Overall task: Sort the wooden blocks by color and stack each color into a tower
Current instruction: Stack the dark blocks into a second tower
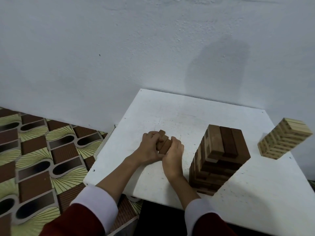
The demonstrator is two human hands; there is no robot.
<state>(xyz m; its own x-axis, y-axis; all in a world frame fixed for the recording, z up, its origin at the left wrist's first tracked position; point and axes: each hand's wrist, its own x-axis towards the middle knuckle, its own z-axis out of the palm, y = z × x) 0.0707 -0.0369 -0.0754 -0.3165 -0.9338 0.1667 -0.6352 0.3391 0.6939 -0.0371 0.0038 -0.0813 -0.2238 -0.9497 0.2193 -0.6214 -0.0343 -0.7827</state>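
The person's left hand (pixel 150 148) and right hand (pixel 173 150) press in from either side on a small bundle of dark brown blocks (pixel 164 143) lying on the white worktop (pixel 153 181), toward its left half. Each hand's grip is closed around the bundle, fingers curled against its sides; three blocks seem to be in it, though the fingers hide the lower part.

The bundle is held only by sideways squeeze, so the likeliest fault is a middle block sliding out if the pressure slackens during a lift, especially since the blocks already sit staggered rather than flush.

The dark brown tower (pixel 219 160) stands just to the right of the right forearm. It is tall and narrow, and its layers look slightly uneven, so a brush from the wrist or sleeve, or a bundle set down off-centre on its top, could topple it. The pale wood tower (pixel 284 140) stands well apart, farther right, and a falling brown tower could reach toward it.

Open room lies behind the hands, between them and the wall (pixel 119 57), and in front of them toward the near edge. The left edge of the worktop is close to the left hand, with patterned floor (pixel 42 150) below; a dropped block there would leave the worktop. The pale tower sits near the right edge.
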